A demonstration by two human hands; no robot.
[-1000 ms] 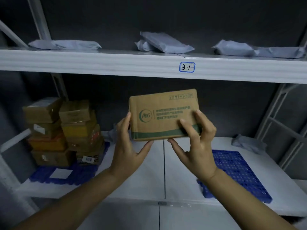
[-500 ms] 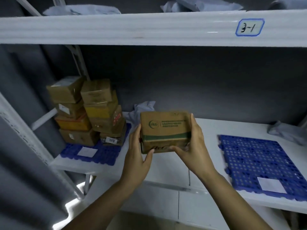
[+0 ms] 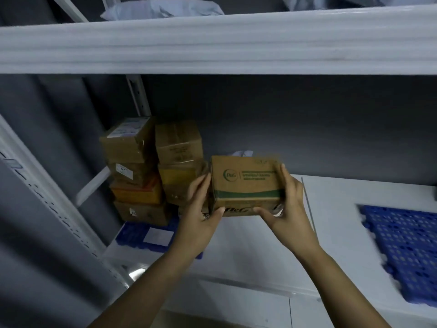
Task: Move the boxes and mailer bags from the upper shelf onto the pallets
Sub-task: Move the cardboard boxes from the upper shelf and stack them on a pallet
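Both hands, left hand [image 3: 198, 216] and right hand [image 3: 287, 209], grip a cardboard box [image 3: 246, 183] by its ends. Fingers curl around it. Green "P&G" lettering marks its front.

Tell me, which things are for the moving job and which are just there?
Job: P&G box, held by left hand and right hand; stacked boxes; left pallet; right pallet; mailer bag; upper shelf.
Just there: shelf upright; diagonal brace.

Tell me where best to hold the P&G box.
Probably the two short ends of the box: left hand from the left, right hand from the right, thumbs under the bottom edge. It is level, long face toward you, so both ends are reachable.
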